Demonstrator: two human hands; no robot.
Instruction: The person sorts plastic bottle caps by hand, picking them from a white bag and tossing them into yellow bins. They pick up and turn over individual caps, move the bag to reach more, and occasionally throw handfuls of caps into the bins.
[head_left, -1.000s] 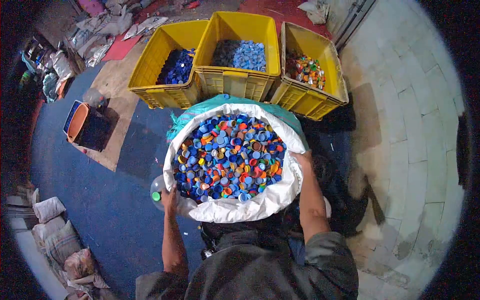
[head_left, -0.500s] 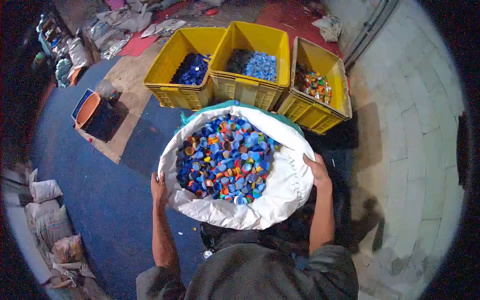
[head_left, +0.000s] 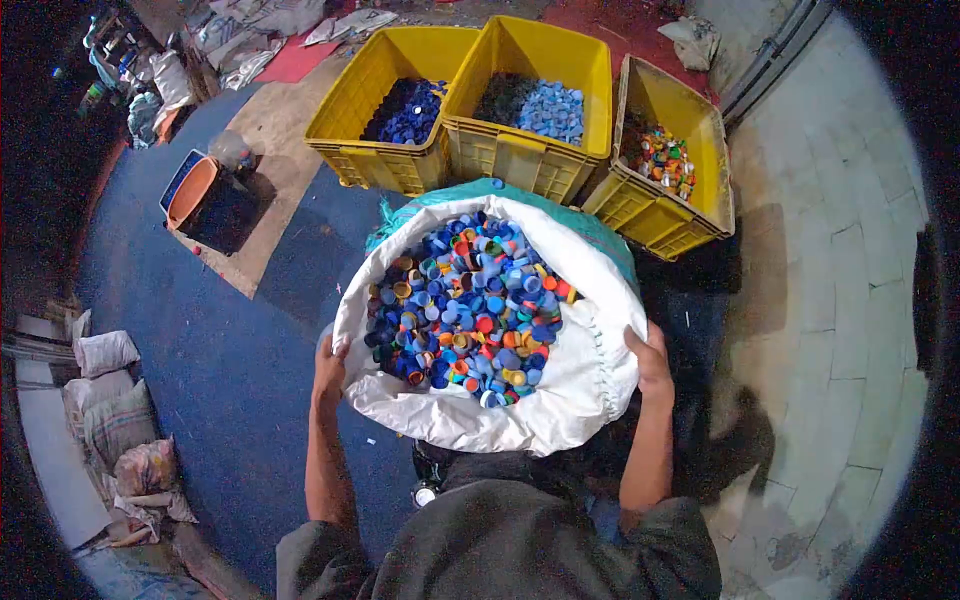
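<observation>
A large woven sack with its white mouth rolled outward and green cloth on its far side stands in front of me. Inside it lies a heap of plastic bottle caps, mostly blue, with some red, orange, yellow and green. My left hand is closed on the left rim of the sack, its thumb at the edge and the other fingers partly hidden. On the opposite side, my right hand grips the right rim, its fingertips tucked out of sight. The sack's lower part is hidden.
Beyond the sack stand a yellow crate of dark blue caps, another with light blue and dark caps, and a third with mixed orange caps. An orange tub sits left. Filled sacks line the left; a block wall rises right.
The caps have shifted, with different ones on top. Both hands still hold the rim. The view has moved, so the crates appear higher and farther right.
</observation>
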